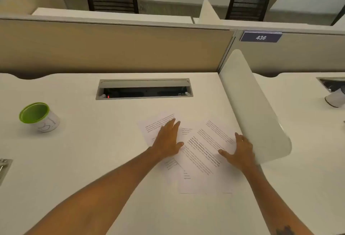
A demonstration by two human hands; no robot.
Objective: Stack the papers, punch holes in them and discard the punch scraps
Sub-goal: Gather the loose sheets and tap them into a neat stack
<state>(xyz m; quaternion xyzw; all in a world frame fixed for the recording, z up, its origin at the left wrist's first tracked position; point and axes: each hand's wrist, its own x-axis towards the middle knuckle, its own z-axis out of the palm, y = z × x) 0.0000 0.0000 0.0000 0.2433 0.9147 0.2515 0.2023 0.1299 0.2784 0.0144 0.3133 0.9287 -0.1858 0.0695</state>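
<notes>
Head view looks down on a smooth white desk (93, 160) with a matte, pale top. Several thin printed papers (201, 152) lie fanned and overlapping at desk centre-right, flat, their edges skewed at different angles; the black text is too small to read. The left hand (168, 141) rests palm down on the left sheets, fingers spread and straight, gripping nothing. The right hand (240, 150) lies palm down on the right edge of the sheets, fingers splayed, thumb pointing inward, also holding nothing. The papers sit under and between both hands, with the lower sheets reaching back toward the person.

Just right of the right hand stands a rounded white divider (252, 104), smooth and curved at its end. At the far left sits a cylindrical cup (37, 117), white outside with a glossy green inside and rim, well apart from the papers. Behind the papers a rectangular metal-framed cable slot (143, 89) is sunk into the desk, dark inside. A beige fabric-like partition (112, 48) runs along the back, bearing a blue plate (260, 37) marked 436.
</notes>
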